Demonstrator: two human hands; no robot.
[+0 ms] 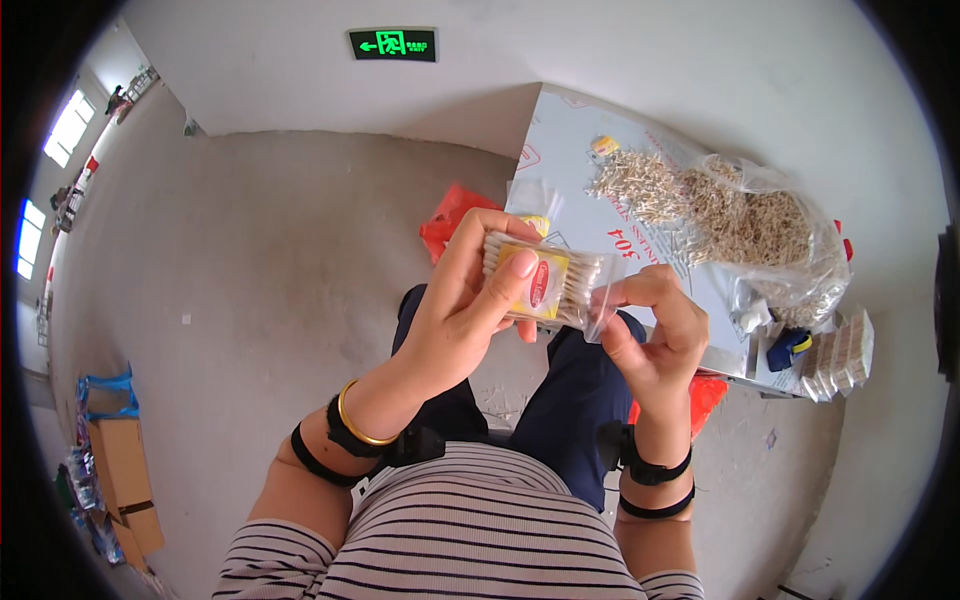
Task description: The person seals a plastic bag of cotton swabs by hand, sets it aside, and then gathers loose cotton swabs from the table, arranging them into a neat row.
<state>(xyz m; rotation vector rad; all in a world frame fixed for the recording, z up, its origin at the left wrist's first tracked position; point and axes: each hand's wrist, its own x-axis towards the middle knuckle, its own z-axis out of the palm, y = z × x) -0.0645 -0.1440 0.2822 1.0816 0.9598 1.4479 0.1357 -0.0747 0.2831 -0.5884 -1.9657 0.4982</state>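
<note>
Fingers (512, 275) tight on clear swab bag (552, 288)

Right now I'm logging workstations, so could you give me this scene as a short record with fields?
Left hand: the left hand grips a small clear bag of cotton swabs, thumb over its yellow label
Right hand: the right hand pinches the bag's right end
Work surface: table with a printed, greyish covering
On the surface: loose swabs, with more in a large clear sack
Wall: green-and-black sign
Floor, far left: cardboard box; blue stool
</note>
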